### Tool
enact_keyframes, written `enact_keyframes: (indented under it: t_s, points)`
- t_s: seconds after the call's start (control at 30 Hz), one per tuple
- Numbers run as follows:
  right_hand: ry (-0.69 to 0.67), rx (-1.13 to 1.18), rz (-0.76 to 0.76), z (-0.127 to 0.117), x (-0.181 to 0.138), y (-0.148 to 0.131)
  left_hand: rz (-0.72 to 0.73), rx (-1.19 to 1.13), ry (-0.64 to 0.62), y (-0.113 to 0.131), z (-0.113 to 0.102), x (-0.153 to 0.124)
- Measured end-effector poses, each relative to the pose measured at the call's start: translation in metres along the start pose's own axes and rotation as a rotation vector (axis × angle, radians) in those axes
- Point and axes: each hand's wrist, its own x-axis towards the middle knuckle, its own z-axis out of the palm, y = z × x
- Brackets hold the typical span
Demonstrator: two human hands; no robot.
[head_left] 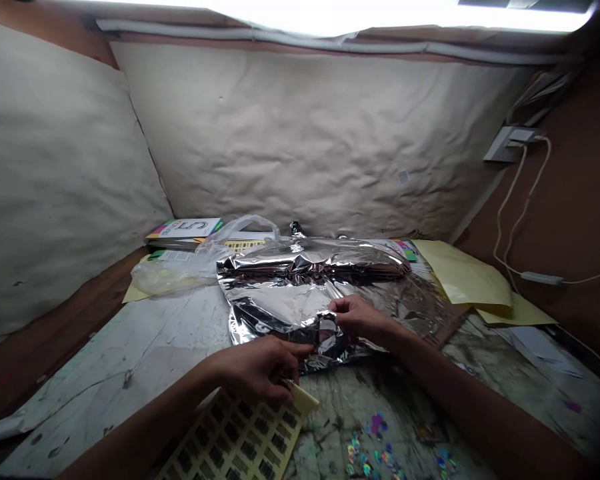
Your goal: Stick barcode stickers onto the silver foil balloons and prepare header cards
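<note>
A shiny silver foil bag [280,293] lies crumpled across the middle of the table. My right hand [360,319] pinches the near part of this bag, where a rounded opening shows. My left hand [263,367] is at its near left side, index finger stretched onto the foil and the other fingers curled. Under those curled fingers is a yellow sheet of small dark labels [250,440], its far right corner bent up; the thumb lies against it. Something small and shiny shows by the left fingers, too small to name.
Loose glittering sequins [375,453] lie on the table at the front. A clear plastic bag [175,273] and booklets [185,228] are at the back left. Yellow paper sheets [465,273] lie at the right, near white cables [510,200] from a wall socket [511,143].
</note>
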Motion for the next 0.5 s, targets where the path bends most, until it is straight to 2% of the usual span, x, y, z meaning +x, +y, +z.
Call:
enact_keyframes:
  t_s: [0.13,0.23,0.33,0.5]
  points:
    - [0.033,-0.001,-0.017,-0.005,-0.003,0.0,-0.021,0.025,-0.017,-0.002,0.003,0.001]
    - [0.153,-0.215,-0.141,-0.014,0.002,-0.015,-0.055,0.023,-0.024,-0.002,0.004,0.001]
    - [0.275,-0.475,-0.287,-0.037,0.026,-0.051,-0.067,0.014,-0.026,-0.002,0.004,0.001]
    - [0.382,-0.72,-0.305,-0.081,0.101,-0.129,-0.043,-0.02,0.003,-0.003,0.005,0.0]
